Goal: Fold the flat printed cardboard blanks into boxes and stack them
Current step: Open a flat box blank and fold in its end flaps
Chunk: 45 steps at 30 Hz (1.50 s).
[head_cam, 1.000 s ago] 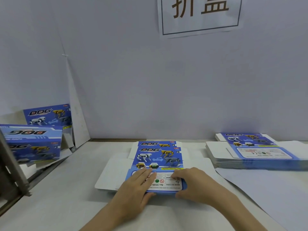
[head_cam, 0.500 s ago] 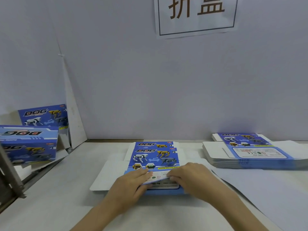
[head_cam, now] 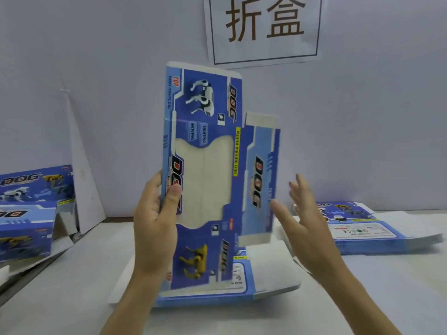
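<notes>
Left hand [head_cam: 154,221] pinches upright blank [head_cam: 205,165] at left edge, right hand [head_cam: 304,213] spread open beside right panel [head_cam: 261,184]: fold it squarely along the crease.

I count my two grips, left grip [head_cam: 154,221] and right grip [head_cam: 304,223], and one upright blank [head_cam: 205,180]. Two piles of flat blanks lie on the desk [head_cam: 72,286]: near pile [head_cam: 242,279] and right pile [head_cam: 377,240], their sheets too thin to count. There are two folded boxes, back box [head_cam: 36,182] and front box [head_cam: 24,233], and one wall sign [head_cam: 263,27].

wall [head_cam: 121,68]: pale grey | sign [head_cam: 266,50]: two brown characters | table [head_cam: 72,298]: white
</notes>
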### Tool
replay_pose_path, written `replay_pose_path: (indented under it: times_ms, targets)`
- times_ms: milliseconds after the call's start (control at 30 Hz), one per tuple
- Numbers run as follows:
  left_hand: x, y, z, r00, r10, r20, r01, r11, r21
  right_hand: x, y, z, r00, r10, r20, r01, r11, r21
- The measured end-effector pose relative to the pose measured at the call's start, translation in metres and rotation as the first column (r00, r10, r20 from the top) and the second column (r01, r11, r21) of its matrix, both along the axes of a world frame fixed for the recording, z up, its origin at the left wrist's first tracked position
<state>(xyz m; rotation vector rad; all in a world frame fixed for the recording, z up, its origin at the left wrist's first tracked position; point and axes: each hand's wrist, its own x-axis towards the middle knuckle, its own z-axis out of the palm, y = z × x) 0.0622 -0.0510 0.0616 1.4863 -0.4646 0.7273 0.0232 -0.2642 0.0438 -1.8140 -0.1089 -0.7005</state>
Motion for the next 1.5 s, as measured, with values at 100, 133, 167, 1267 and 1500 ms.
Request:
replay_pose_path:
  times_ms: [100, 133, 167, 1267, 1500]
  targets:
    - [-0.009, -0.009, -0.007, 0.990, -0.131, -0.061, 0.127, 0.990, -0.053, -0.007, -0.002, 0.011, 0.990, 0.139, 0.024, -0.141, 0.976, 0.164]
    - [-0.012, -0.012, -0.009, 0.986, -0.151, -0.074, 0.148, 0.988, -0.047, -0.008, -0.005, 0.013, 0.992, 0.127, 0.023, -0.129, 0.975, 0.181]
    - [-0.014, -0.015, -0.010, 0.982, -0.169, -0.085, 0.167, 0.986, -0.029, -0.009, -0.006, 0.015, 0.993, 0.117, 0.017, -0.118, 0.971, 0.208]
    - [-0.008, -0.008, -0.015, 0.852, -0.279, -0.443, 0.235, 0.960, -0.152, -0.010, -0.015, 0.011, 0.894, 0.429, -0.129, -0.330, 0.825, 0.458]
    - [-0.007, 0.001, -0.012, 0.807, -0.388, -0.445, 0.355, 0.921, -0.160, -0.006, -0.013, 0.009, 0.932, 0.358, -0.057, -0.305, 0.860, 0.410]
